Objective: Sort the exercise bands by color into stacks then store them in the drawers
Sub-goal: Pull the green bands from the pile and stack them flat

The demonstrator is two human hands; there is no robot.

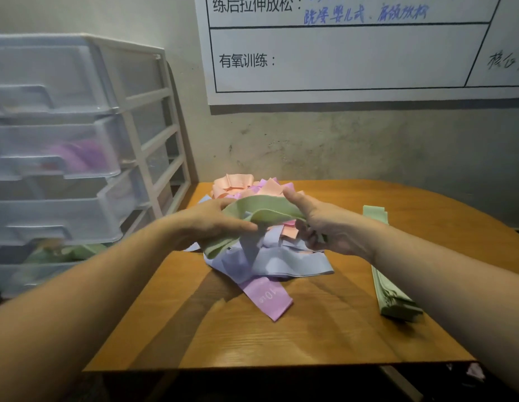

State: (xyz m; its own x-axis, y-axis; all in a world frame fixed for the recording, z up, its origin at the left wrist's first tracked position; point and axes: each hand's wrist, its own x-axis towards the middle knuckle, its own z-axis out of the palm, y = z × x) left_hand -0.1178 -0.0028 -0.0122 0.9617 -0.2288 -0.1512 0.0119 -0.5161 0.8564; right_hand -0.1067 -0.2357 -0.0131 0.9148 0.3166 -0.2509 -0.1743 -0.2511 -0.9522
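Note:
A green exercise band (261, 208) is stretched between both hands above a mixed pile of bands (270, 256) on the wooden table (281, 338). My left hand (212, 224) grips its left end, my right hand (325, 227) grips its right end. The pile holds pale blue, pink, peach and purple bands; one purple band (268, 298) sticks out toward me. A stack of green bands (391, 297) lies at the right, partly hidden by my right forearm.
A translucent plastic drawer unit (78, 146) stands at the left, its drawers pulled out; one holds purple bands (81, 156), a lower one green bands (64, 253). A whiteboard (354, 59) hangs on the wall behind the table.

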